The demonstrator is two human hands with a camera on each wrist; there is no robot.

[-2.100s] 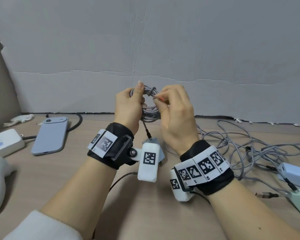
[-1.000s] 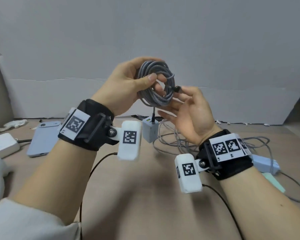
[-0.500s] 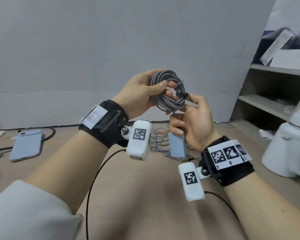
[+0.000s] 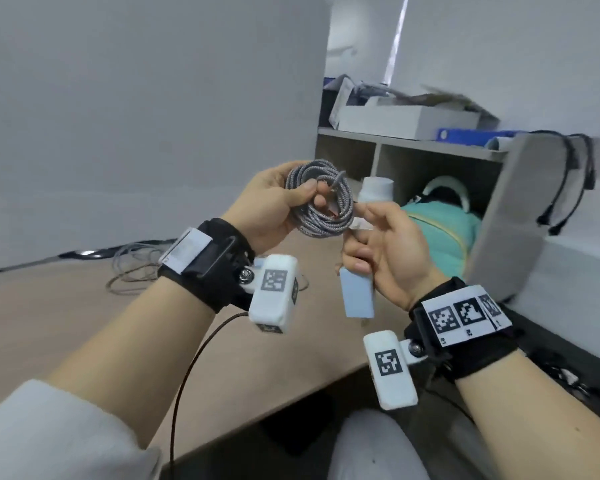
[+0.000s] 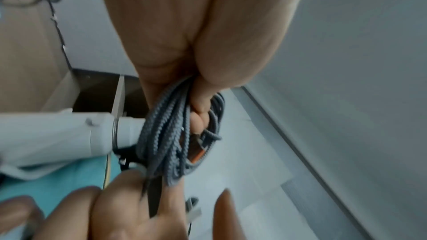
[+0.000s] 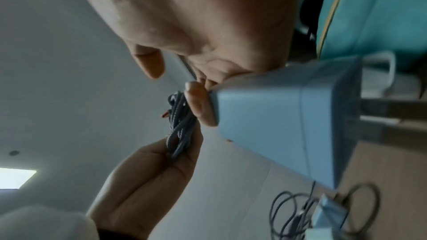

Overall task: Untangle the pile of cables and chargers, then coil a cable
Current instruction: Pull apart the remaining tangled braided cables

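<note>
- L hand (image 4: 271,206) gripped grey braided coiled cable (image 4: 321,211), thumb over loops.
- R hand (image 4: 385,251) curled round pale-blue rectangular charger block (image 4: 357,299), fingertips at coil.

Coiled cable (image 4: 321,202) left of charger (image 4: 357,296), loose cables (image 4: 136,268) on table (image 4: 66,327) behind

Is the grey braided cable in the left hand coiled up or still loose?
Coiled. The cable sits in several stacked round loops gripped by the left hand, with no long tail hanging down.
</note>
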